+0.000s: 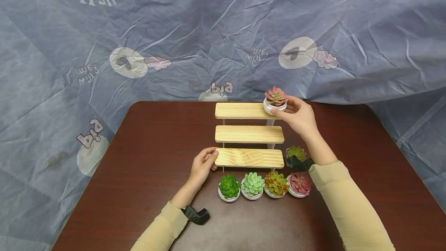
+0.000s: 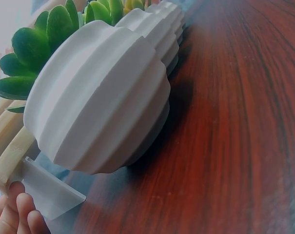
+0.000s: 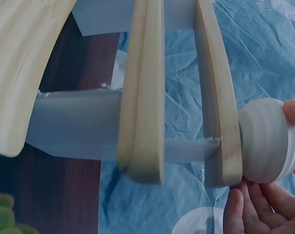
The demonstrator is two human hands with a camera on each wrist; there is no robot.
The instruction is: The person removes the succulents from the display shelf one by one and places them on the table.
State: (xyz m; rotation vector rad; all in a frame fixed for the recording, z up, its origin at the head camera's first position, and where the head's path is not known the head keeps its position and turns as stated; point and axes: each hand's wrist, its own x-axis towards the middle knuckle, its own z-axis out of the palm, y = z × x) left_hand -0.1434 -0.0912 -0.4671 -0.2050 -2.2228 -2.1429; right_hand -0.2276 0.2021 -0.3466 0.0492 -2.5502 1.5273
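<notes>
My right hand [image 1: 300,117] grips a white ribbed pot [image 3: 265,141] with a pink-tipped succulent [image 1: 276,96], thumb on one side and fingers on the other. The pot is at the right end of the top board [image 1: 240,110] of a three-step wooden stand; in the right wrist view its base meets that board. At the left end of the lowest board [image 1: 249,158], my left hand [image 1: 203,164] pinches the edge, thumb on top and fingers curled beneath. The middle board [image 1: 249,134] holds nothing. Clear side panels [image 3: 79,122] support the boards.
Before the stand, potted succulents form a row: dark green [image 1: 229,186], pale green [image 1: 253,184], orange-green [image 1: 276,183] and pink [image 1: 300,184]. Another green one [image 1: 296,153] stands right of the stand, partly behind the right wrist strap. A blue-grey printed cloth [image 1: 195,49] hangs behind the brown table [image 1: 156,134].
</notes>
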